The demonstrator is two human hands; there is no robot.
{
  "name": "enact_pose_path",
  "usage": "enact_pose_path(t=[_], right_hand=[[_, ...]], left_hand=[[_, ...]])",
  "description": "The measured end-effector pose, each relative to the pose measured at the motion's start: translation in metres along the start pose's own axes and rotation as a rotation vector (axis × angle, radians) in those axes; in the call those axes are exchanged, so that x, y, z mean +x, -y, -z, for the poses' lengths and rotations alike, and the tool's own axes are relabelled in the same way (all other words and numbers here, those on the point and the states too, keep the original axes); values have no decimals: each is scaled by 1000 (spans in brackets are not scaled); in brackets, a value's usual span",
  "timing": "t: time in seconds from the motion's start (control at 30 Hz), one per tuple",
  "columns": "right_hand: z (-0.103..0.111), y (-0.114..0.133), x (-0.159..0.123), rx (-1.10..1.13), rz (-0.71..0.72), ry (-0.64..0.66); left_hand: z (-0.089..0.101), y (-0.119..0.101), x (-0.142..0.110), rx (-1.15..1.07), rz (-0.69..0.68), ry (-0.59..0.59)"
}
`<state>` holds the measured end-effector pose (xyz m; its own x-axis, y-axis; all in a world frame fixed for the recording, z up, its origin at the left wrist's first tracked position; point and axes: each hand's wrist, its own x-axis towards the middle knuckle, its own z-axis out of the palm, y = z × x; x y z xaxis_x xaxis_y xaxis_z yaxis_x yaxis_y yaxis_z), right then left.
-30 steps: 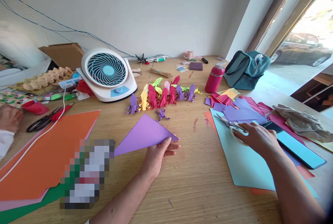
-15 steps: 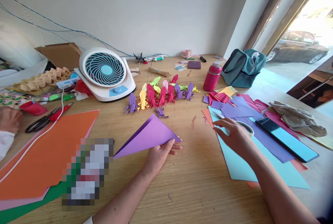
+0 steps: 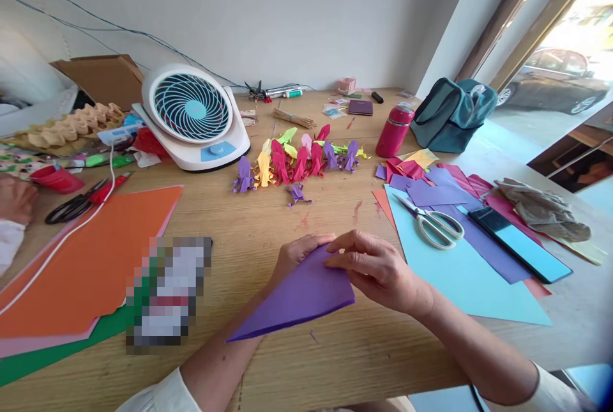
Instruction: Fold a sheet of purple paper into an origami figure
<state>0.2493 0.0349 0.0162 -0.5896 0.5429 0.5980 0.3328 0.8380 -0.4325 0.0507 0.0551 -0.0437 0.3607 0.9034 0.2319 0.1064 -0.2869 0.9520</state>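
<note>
Left hand (image 3: 294,257), fingers partly hidden, and right hand (image 3: 385,273) are pinching purple paper (image 3: 299,297), seemingly mid-fold; next move likely calls for aligning edges.

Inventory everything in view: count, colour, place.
Folded paper: 1, purple, centre front
Table: 1, brown, underneath
Paper figures: over ten, multicoloured, centre
Blue sheet: 1, blue, right
Scissors: 1, white-handled, on blue sheet
Phone: 1, black, right
Paper pieces: several, mixed, right
Cloth: 1, grey, right
Bottle: 1, red, right
Bag: 1, teal, right
Fan: 1, white-blue, left
Large sheets: several, orange/pink/green, left
Dark scissors: 1, black, left
Cup: 1, red, left
Box: 1, brown, left
Small items: many, mixed, table back
Pixelated item: 1, unclear, left
Car: 1, grey, outside
Co-worker's hand: 1, white-sleeved, left edge
Left hand: 1, white-sleeved, on folded paper
Right hand: 1, white-sleeved, on folded paper
</note>
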Motion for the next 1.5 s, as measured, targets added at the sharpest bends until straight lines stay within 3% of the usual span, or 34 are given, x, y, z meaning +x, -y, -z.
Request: enact_pose_path(t=[0.13, 0.37, 0.43, 0.57, 0.67, 1.03, 1.27, 1.5], right_hand=[[-8, -9, -12, -172, 118, -53], [-1, -27, -25, -410, 87, -102], [2, -33, -26, -450, 68, -103], [5, -39, -27, -529, 59, -77], [5, -40, -26, -556, 60, -40], [-9, -40, -26, -434, 63, 119], [-15, -36, -27, -441, 110, 176], [-15, -36, -28, -351, 52, 247]], left_hand=[[0, 0, 3, -163, 133, -118], [20, -6, 19, -366, 322, -207], [30, -7, 21, -408, 360, -146], [44, -11, 21, -388, 453, 121], [47, -8, 20, -301, 484, 184], [33, -2, 19, 374, 202, 38], [21, -3, 14, 579, 126, 35], [23, -2, 13, 677, 99, 66]])
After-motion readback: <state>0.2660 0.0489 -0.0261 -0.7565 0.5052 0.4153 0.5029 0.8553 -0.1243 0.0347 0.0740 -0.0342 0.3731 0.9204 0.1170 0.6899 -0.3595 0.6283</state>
